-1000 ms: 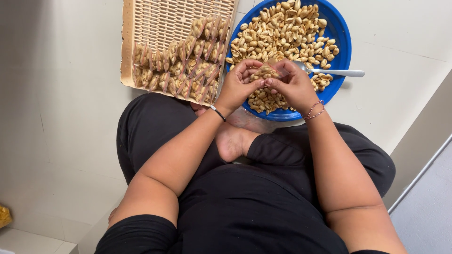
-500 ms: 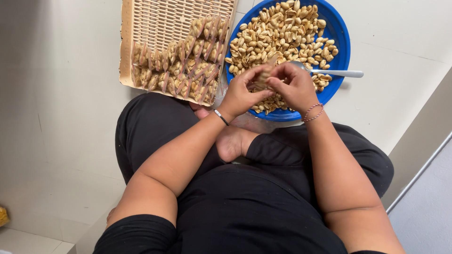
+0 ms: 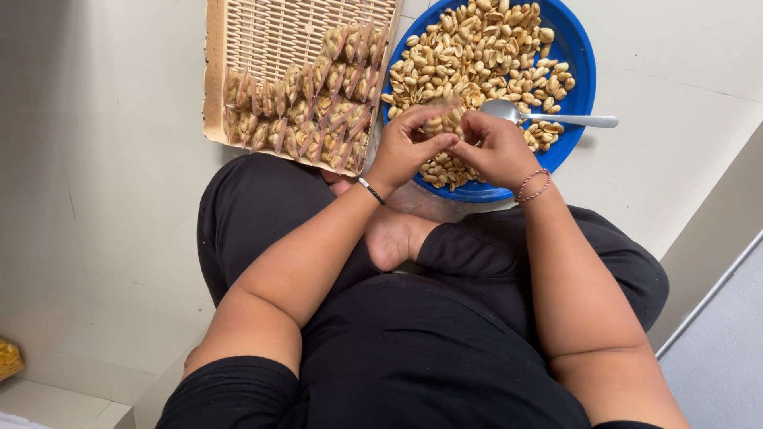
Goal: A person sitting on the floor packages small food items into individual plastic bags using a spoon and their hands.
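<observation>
I sit cross-legged on a pale floor. My left hand [image 3: 407, 151] and my right hand [image 3: 493, 149] meet over the near edge of a blue bowl [image 3: 579, 87] heaped with peanuts [image 3: 485, 48]. Between the fingertips of both hands I pinch a small clear packet of peanuts [image 3: 443, 122]. A metal spoon [image 3: 556, 119] lies in the bowl just past my right hand, its handle pointing right.
A woven tray [image 3: 270, 40] stands left of the bowl, with several filled peanut packets [image 3: 310, 107] in rows along its near side. A grey wall edge [image 3: 715, 254] runs at the right. A yellow bag corner [image 3: 8, 357] shows at the far left.
Both hands have turned the small packet between the fingertips and shifted slightly toward the bowl. The spoon's bowl, earlier behind my right hand, is now uncovered.
</observation>
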